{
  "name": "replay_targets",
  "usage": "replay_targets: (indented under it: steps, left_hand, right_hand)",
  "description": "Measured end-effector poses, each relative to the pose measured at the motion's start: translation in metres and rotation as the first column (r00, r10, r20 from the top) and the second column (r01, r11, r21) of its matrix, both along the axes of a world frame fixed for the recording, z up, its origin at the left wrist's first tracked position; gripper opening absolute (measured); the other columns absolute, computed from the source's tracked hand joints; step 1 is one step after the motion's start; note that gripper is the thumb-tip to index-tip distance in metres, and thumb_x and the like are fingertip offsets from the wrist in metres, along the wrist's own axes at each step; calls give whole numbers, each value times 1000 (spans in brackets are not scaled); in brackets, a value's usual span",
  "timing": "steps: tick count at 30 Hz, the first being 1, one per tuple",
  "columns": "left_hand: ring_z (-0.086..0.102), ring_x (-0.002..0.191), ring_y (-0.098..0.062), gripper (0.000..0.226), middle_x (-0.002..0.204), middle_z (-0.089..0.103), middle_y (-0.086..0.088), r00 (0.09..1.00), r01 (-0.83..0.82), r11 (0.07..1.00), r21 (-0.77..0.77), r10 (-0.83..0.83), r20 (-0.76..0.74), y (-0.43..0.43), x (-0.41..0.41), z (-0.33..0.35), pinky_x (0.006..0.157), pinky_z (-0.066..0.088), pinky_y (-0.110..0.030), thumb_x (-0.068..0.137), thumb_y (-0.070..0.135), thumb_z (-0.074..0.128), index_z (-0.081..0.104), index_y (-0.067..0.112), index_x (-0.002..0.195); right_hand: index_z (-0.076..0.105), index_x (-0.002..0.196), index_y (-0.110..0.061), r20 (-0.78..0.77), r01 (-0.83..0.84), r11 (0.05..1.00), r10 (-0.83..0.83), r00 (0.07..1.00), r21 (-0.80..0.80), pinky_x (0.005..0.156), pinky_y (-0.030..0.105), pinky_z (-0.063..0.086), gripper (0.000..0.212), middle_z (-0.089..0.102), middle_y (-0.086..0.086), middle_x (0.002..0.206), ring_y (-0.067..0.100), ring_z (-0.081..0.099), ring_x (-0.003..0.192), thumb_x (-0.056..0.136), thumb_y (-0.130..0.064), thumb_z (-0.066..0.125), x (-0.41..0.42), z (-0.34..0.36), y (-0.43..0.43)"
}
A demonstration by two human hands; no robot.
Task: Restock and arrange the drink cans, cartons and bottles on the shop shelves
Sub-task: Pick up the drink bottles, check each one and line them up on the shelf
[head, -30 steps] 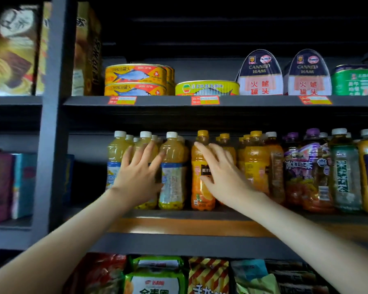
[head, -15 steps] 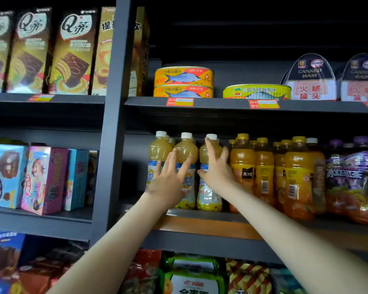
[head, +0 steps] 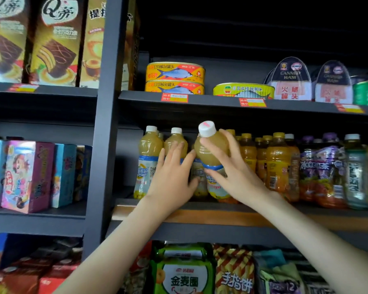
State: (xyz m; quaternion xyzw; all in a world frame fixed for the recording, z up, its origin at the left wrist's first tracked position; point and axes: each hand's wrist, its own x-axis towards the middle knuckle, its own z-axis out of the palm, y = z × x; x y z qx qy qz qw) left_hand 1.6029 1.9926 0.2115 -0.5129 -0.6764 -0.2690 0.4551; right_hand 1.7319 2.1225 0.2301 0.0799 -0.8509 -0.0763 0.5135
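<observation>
Dark metal shelf (head: 221,230) carries upright orange juice bottles (head: 277,162). Beside them, the right hand (head: 238,177) grasps a tilted white-capped bottle (head: 210,149) of pale yellow juice. The left hand (head: 172,179) lies flat, fingers straight, against the neighbouring bottle (head: 175,143).

Packed bottles (head: 278,162) block the shelf (head: 221,217) (free gap beside the upright (head: 103,166)).

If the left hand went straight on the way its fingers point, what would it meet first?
Likely the second white-capped bottle from the left. The left hand has its straight fingers just in front of it, and they may be touching it; depth is unclear.
</observation>
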Motion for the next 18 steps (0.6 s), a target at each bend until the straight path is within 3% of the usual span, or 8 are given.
replay_targets:
  steps: [2,3,8,10,11,14,16,18]
  left_hand:
    - [20,146,-31,56,148,41,-14,994,97,992,82,-91,-68,1,11,-8,117,6,-47,88,38,56,48,12,137]
    - [21,145,-30,54,145,45,-12,988,138,983,120,-128,-84,1,18,-11,116,7,-47,88,40,51,50,12,135]
    - [21,145,-22,58,144,47,-6,942,334,931,150,-333,-30,1,67,-29,118,11,-43,91,45,48,43,16,141]
    - [22,145,-18,63,146,45,-1,917,390,913,121,-397,37,-1,94,-40,120,13,-35,91,47,48,37,18,146]
    - [27,143,-15,65,146,44,2,900,417,903,102,-426,92,-3,108,-46,119,17,-29,91,48,49,34,19,147]
    - [44,123,5,68,138,46,14,783,530,843,90,-528,329,-14,153,-74,95,38,-10,88,49,59,29,31,148]
    - [51,116,4,70,132,52,13,690,580,805,128,-569,447,-22,179,-101,92,42,-13,82,53,62,35,33,144]
    - [56,113,-3,67,127,57,11,607,600,785,155,-573,552,-28,207,-136,93,46,-22,77,56,64,41,35,137]
  right_hand:
    - [19,140,-51,-35,0,997,3,999,83,97,44,51,78,0,-5,157,27,29,138,89,-16,66,15,-4,-4]
    - [20,140,-49,-61,-15,994,21,998,104,97,46,51,77,1,-2,157,29,29,137,89,-16,67,23,-5,-4]
    - [24,138,-39,-230,-161,983,176,957,83,108,14,33,73,13,6,152,8,22,141,85,-16,70,72,-10,-21]
    - [26,137,-37,-315,-233,972,230,921,27,108,15,32,71,19,2,149,-2,18,142,84,-19,70,96,-16,-28]
    - [28,137,-39,-349,-304,952,269,898,-48,109,22,37,70,21,1,149,2,23,142,84,-20,70,110,-21,-31]
    - [31,141,-41,-448,-548,759,377,810,-352,102,50,45,75,33,12,148,28,43,131,83,-15,71,153,-48,-40]
    - [31,140,-36,-510,-633,593,391,766,-497,97,45,49,75,41,12,142,26,52,122,85,-1,69,181,-75,-47]
    - [34,134,-42,-556,-669,386,372,743,-636,88,37,52,71,49,3,135,18,60,110,88,2,66,207,-109,-49]
